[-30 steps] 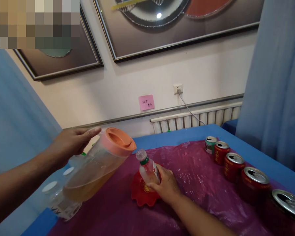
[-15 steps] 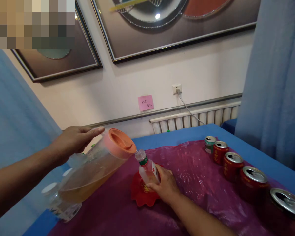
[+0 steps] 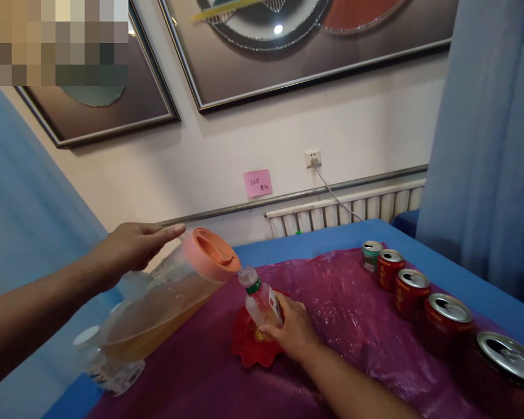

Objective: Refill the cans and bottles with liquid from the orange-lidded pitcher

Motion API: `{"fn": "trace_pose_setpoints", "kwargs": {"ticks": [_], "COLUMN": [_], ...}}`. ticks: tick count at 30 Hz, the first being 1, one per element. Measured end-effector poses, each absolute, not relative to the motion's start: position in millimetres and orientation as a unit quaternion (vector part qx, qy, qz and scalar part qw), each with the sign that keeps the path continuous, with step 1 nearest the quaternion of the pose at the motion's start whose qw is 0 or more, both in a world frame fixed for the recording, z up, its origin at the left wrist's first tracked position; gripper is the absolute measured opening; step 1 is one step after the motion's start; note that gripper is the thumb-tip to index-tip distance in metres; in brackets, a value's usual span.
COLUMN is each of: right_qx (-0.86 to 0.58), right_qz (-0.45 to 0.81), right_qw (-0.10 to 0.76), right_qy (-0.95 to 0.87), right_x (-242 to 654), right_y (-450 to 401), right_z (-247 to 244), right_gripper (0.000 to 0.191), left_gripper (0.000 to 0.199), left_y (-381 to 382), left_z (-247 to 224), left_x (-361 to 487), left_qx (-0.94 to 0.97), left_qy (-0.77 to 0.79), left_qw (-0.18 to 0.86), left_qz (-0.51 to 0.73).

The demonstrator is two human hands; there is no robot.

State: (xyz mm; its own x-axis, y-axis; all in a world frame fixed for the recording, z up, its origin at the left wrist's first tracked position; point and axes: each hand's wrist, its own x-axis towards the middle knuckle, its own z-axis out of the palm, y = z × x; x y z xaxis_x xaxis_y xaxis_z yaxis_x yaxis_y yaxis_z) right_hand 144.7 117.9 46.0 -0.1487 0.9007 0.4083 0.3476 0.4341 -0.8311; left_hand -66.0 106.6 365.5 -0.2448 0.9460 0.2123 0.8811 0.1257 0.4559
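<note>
Head view, nearest me: a white-capped bottle [image 3: 117, 375] at lower left and a big open can [image 3: 502, 369] at lower right, both outside my grips. My right hand [image 3: 294, 329] is wrapped around the lower body of a small clear bottle [image 3: 255, 299], tilted above a red scalloped dish [image 3: 254, 354]. I judge it light, with thin walls that would buckle under a squeeze; low on the body suits me, leaving the mouth free. My left hand [image 3: 126, 253] holds the pitcher [image 3: 157, 320] from behind, tipped, amber liquid pooled along its lower side. I expect stiff plastic, heavy and shifting at the belly, so the handle side is my place, away from the orange lid [image 3: 212, 253]. Its spout is right by the bottle mouth; contact I can't tell. Beyond, purple plastic sheeting [image 3: 332, 291] looks slick on the blue worktop [image 3: 340, 234].
</note>
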Motion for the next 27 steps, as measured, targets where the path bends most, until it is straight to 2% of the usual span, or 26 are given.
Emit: {"fn": "trace_pose_setpoints", "kwargs": {"ticks": [4,27], "right_qx": [-0.445,-0.443], "right_qz": [0.286,0.296], "right_qw": [0.479,0.482], "right_qy": [-0.701,-0.696], "right_x": [145,146], "right_y": [117,116], "right_z": [47,49], "right_gripper": [0.076,0.075], "left_gripper": [0.062,0.063], "left_y": [105,107], "left_z": [367,372], "left_x": [-60,-56], "left_qx": [0.598,0.600], "left_qy": [0.749,0.754], "left_qw": [0.093,0.085], "left_qz": [0.267,0.252]}}
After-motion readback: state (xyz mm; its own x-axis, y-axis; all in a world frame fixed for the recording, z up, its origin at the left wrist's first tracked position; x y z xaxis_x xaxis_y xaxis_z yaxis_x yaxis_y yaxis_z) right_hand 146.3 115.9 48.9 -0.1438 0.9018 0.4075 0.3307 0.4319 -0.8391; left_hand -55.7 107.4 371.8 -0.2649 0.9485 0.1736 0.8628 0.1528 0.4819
